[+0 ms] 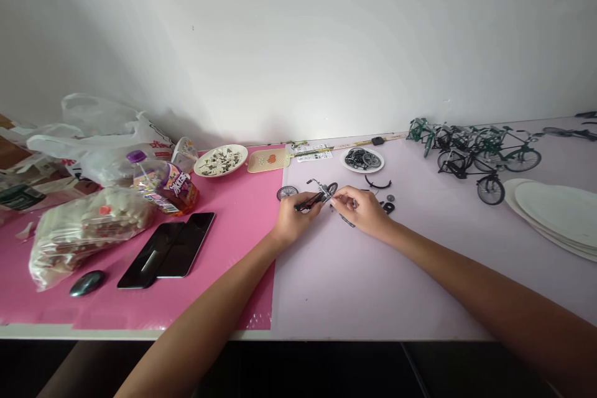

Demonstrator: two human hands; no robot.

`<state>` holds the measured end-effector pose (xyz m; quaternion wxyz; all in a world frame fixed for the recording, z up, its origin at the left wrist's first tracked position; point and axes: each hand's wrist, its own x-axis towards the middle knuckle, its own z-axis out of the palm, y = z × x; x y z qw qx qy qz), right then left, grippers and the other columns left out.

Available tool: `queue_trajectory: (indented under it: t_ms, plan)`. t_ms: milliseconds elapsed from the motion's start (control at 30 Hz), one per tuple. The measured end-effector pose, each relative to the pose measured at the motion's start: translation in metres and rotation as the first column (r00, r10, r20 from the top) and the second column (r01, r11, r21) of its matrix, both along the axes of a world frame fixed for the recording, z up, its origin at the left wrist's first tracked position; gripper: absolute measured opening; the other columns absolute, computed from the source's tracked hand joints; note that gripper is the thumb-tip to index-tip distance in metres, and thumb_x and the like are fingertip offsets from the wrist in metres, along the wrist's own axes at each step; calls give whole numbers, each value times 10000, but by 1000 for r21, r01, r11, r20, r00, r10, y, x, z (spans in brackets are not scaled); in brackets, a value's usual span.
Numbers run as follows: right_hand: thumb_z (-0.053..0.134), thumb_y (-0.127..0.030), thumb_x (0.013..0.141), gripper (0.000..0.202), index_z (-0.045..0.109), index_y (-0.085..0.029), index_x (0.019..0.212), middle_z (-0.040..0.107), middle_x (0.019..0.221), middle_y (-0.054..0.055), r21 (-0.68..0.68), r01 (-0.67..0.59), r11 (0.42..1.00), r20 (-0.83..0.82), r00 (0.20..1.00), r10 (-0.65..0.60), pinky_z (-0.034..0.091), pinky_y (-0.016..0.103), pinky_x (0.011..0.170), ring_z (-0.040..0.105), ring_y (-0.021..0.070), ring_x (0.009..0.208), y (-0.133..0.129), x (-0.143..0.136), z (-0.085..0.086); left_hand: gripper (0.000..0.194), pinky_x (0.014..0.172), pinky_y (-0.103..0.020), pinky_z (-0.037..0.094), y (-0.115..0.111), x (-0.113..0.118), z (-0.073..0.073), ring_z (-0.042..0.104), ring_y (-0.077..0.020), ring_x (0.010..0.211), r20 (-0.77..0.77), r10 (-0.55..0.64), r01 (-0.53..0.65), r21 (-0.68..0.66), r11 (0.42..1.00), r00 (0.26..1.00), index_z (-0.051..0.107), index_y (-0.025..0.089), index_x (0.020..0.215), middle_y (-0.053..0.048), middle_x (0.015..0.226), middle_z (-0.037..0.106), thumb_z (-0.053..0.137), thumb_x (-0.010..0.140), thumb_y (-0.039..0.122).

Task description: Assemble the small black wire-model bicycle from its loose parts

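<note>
Near the middle of the table, my left hand (pixel 295 219) is closed around a small model bicycle (pixel 321 189) with a dark frame and silver handlebar. My right hand (pixel 358 208) is pinched at the other side of it, fingertips at the bicycle; any small part between them is too small to make out. A loose spoked wheel (pixel 286 192) shows just beyond my left hand. Small black parts (pixel 388 206) lie by my right wrist, and a curved black piece (pixel 377 183) rests behind my right hand.
Assembled model bicycles (pixel 508 149) stand at the back right, beside stacked white plates (pixel 559 211). A plate of wheels (pixel 380 165) and a plate of small pale parts (pixel 200 168) sit behind. At left are phones (pixel 186 245), a bottle (pixel 163 183) and a filled plastic bag (pixel 84 230).
</note>
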<state>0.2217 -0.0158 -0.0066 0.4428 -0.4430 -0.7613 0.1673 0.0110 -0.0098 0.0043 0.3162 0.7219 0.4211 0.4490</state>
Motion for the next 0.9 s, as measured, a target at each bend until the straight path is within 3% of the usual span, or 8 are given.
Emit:
queue_trajectory:
  t_ms: [100,367,533,633,900]
  plan:
    - [620,-424,948,216,653,-224,872,678,690,15,33,6,999,-14,1000,-5,447,286,592,577,164,593,0,-1,-1,264,641,-250,451,-1,0,1,567,-141,685,-3,-1,1,1,1000,1000,761,133,882,-54,782,712,703,869,391]
    - [479,-530,1036,455,605,-218,730,677,665,35,-47,-29,998,46,998,31,458,288,611,620,178,613,1,2,-1,248,632,-237,441,-3,1,3,537,-122,657,-16,-8,8,28,1000,1000,756,138,844,-32,750,692,697,883,376]
    - [577,-450,987,263,675,-219,909,687,711,17,-26,-22,999,15,1000,22,433,275,591,595,164,618,1,2,-2,237,635,-232,448,-2,1,2,549,-125,671,-5,-2,2,14,1000,1000,756,130,871,-36,761,695,699,879,360]
    - [606,-420,960,227,670,-216,882,678,701,15,14,-19,1000,18,1000,19,435,285,602,564,161,604,2,1,-2,233,638,-237,447,-2,1,1,544,-126,668,-2,-1,1,2,1000,1000,753,128,864,-40,764,693,701,874,356]
    - [465,-496,1036,444,593,-213,719,658,651,36,-57,-46,997,61,997,50,436,288,611,601,180,624,1,3,0,228,615,-230,420,-4,0,4,498,-111,631,-32,-3,4,29,1000,999,747,139,820,-15,713,658,697,878,354]
